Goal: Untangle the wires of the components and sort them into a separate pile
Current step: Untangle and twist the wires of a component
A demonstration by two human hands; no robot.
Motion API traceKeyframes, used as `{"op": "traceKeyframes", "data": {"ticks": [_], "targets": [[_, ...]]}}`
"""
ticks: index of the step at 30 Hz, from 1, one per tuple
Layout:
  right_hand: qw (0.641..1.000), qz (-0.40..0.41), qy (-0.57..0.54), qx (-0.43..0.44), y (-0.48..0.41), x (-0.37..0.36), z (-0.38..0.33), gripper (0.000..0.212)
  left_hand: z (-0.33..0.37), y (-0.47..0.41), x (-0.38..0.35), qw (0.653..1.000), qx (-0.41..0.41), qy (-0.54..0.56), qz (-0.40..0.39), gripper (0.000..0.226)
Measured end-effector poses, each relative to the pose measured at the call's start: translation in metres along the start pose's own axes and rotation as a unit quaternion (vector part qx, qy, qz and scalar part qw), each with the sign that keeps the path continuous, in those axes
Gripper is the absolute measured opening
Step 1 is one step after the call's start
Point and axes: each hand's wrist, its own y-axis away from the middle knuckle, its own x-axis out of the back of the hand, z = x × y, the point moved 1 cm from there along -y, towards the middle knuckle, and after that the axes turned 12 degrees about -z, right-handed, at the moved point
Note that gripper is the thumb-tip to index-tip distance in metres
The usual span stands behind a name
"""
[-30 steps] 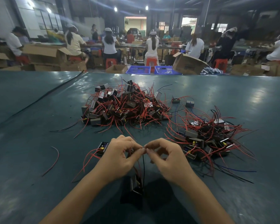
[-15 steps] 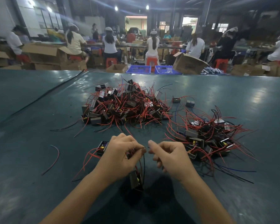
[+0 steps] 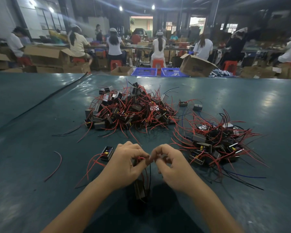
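My left hand [image 3: 124, 163] and my right hand [image 3: 172, 167] meet fingertip to fingertip over the near table. Both pinch the red and black wires of a small box-shaped component [image 3: 139, 189], which hangs below them. A large tangled pile of components [image 3: 128, 108] with red wires lies beyond my hands at the table's middle. A second pile [image 3: 215, 142] sits to the right. One single component [image 3: 107, 153] with red wires lies just left of my left hand.
A loose red wire [image 3: 55, 166] lies at the left on the green table [image 3: 267, 105]. Two stray components [image 3: 190, 105] sit between the piles. A black cable [image 3: 45, 100] runs along the far left. Seated people, cardboard boxes and blue crates [image 3: 144, 71] are beyond the table.
My right hand's fingertips moved back to meet my left hand's after parting slightly. The hanging component shifted a little lower beneath them. The piles are unchanged.
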Motion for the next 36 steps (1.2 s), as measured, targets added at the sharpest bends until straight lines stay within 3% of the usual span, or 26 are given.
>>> {"op": "traceKeyframes", "data": {"ticks": [3, 6, 9, 12, 19, 22, 29, 30, 32, 34, 36], "targets": [[0.999, 0.036, 0.026, 0.008, 0.001, -0.002, 0.000, 0.028, -0.001, 0.000, 0.000, 1.000, 0.010, 0.009, 0.007, 0.011], [0.994, 0.092, -0.059, -0.031, 0.001, -0.001, -0.001, 0.013, -0.001, -0.001, 0.001, 0.999, 0.010, -0.021, 0.029, 0.016], [0.985, 0.044, -0.098, -0.138, 0.000, 0.000, 0.000, 0.050, 0.002, 0.000, 0.000, 0.996, -0.014, -0.078, 0.036, 0.010], [0.976, -0.002, -0.138, -0.170, 0.001, -0.005, -0.002, 0.037, 0.003, 0.001, -0.002, 0.992, -0.034, -0.119, 0.027, 0.008], [0.989, 0.051, -0.086, -0.111, 0.001, 0.000, 0.001, 0.008, 0.002, 0.001, 0.001, 0.996, -0.019, -0.083, 0.021, 0.012], [0.994, 0.050, -0.078, -0.060, 0.001, 0.001, 0.001, 0.011, 0.002, 0.000, 0.001, 1.000, -0.007, -0.021, 0.019, 0.012], [0.990, 0.083, 0.098, 0.057, 0.002, 0.002, 0.003, 0.011, 0.000, 0.000, 0.001, 1.000, 0.004, 0.019, 0.005, 0.013], [0.989, 0.101, 0.095, 0.044, 0.002, 0.001, 0.002, 0.012, 0.001, 0.000, 0.001, 1.000, -0.001, -0.001, 0.017, 0.012], [0.993, 0.108, 0.029, -0.035, 0.001, 0.001, 0.000, 0.036, 0.002, 0.000, 0.001, 0.997, -0.017, -0.065, 0.036, 0.012], [0.981, 0.057, -0.093, -0.159, 0.000, 0.000, -0.004, 0.048, 0.003, 0.000, -0.001, 0.990, -0.040, -0.129, 0.043, 0.013], [0.953, 0.014, -0.190, -0.234, 0.002, -0.003, -0.007, 0.045, 0.003, 0.001, -0.002, 0.983, -0.066, -0.169, 0.041, 0.019]]}}
